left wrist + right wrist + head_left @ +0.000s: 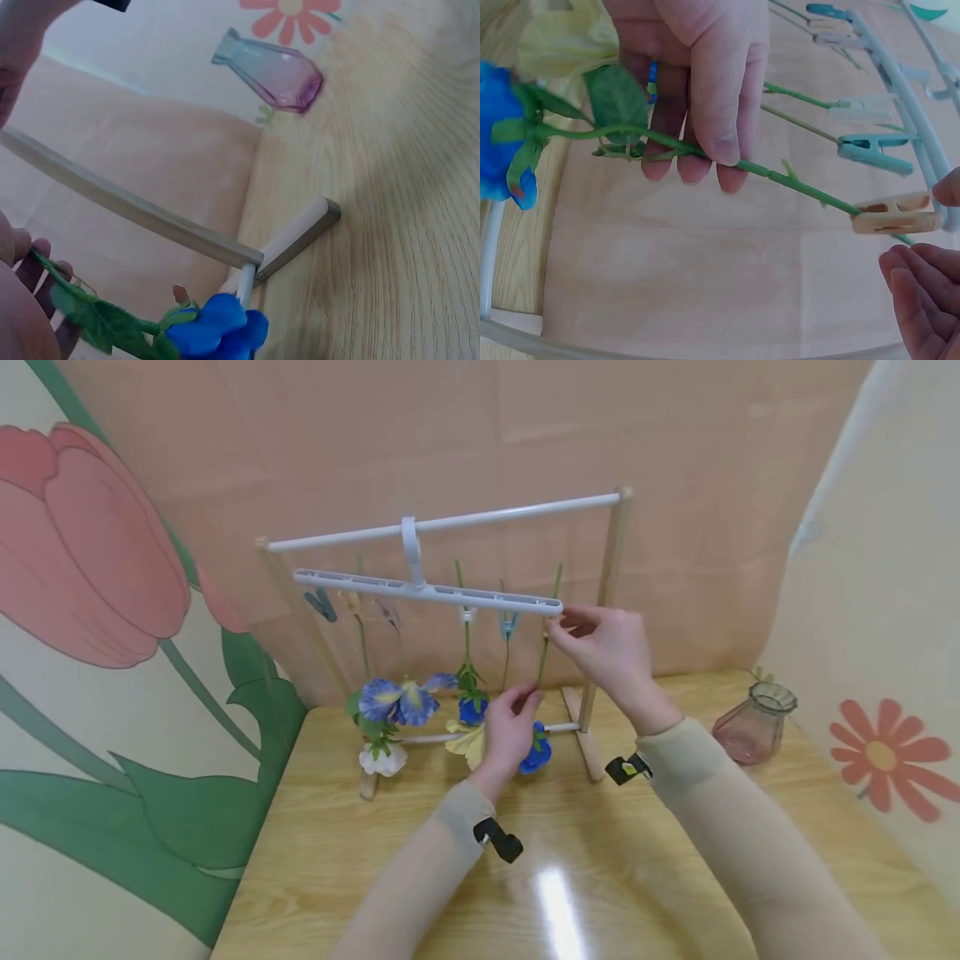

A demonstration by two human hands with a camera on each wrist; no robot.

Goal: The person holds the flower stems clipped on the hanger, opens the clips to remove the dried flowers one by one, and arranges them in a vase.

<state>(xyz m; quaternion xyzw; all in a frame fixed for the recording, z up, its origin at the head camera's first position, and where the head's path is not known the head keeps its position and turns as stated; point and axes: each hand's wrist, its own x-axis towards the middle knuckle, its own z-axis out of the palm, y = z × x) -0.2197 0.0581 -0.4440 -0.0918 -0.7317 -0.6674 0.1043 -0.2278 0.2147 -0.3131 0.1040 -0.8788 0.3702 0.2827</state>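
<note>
Thumb and fingers of my left hand point(510, 735) pinch the green stem of an upside-down blue rose point(536, 753). In the right wrist view, a beige clothespin point(895, 222) grips that stem at the end of a white hanger point(487, 598). Around this clothespin, my right hand point(611, 647) has its thumb close to the upper side and its fingers below, apart from it. A light blue clothespin point(876, 152) beside it holds another thin stem. Further left hang a second blue rose point(472, 710), a yellow flower point(467, 743), a blue-purple iris point(408, 702) and a white flower point(382, 758).
The hanger hooks over the white top bar point(517, 513) of a rack with wooden posts point(611, 560). A dark blue clothespin point(321, 604) hangs at the far left. On the wooden table point(420, 877), a tinted glass vase point(753, 727) stands at the right.
</note>
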